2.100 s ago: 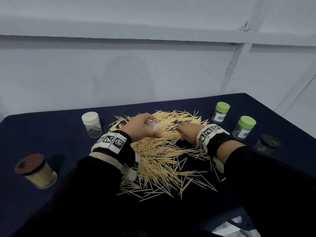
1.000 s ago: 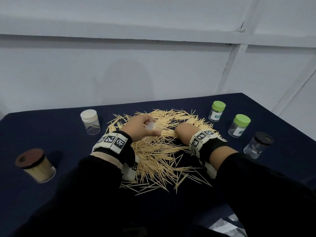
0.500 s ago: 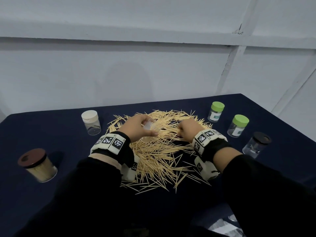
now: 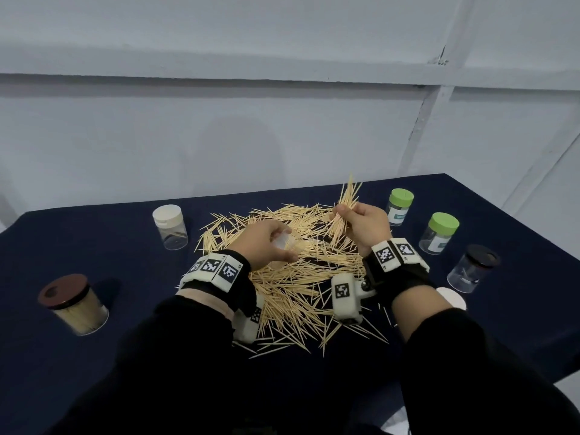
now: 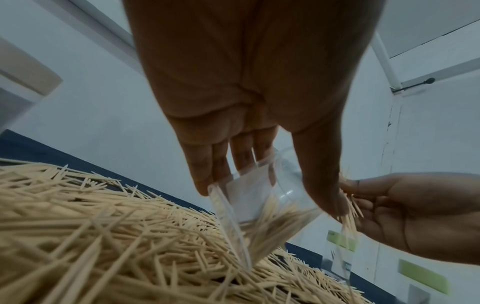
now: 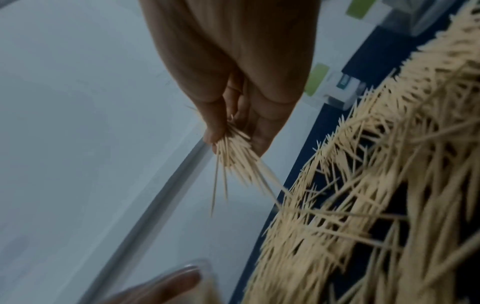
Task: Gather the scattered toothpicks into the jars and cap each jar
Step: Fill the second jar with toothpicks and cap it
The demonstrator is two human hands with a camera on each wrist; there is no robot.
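A wide heap of wooden toothpicks (image 4: 295,277) (image 5: 103,236) (image 6: 389,185) lies mid-table. My left hand (image 4: 266,246) (image 5: 259,164) grips a clear uncapped jar (image 4: 284,243) (image 5: 259,201), tilted over the heap, with some toothpicks inside. My right hand (image 4: 361,226) (image 6: 233,135) is raised just right of the jar and pinches a bundle of toothpicks (image 4: 345,211) (image 6: 233,164) that fans out above and below the fingers. The left wrist view also catches the right hand (image 5: 405,211) beside the jar.
On the dark blue tablecloth (image 4: 94,246) stand a white-capped jar (image 4: 171,227), a brown-capped jar full of toothpicks (image 4: 73,304), two green-capped jars (image 4: 398,207) (image 4: 441,233) and a black-capped jar (image 4: 472,268). A loose white cap (image 4: 450,298) lies near my right forearm.
My right hand has lifted off the heap with a bundle of toothpicks pinched in it. The left hand keeps holding the tilted jar in the same spot.
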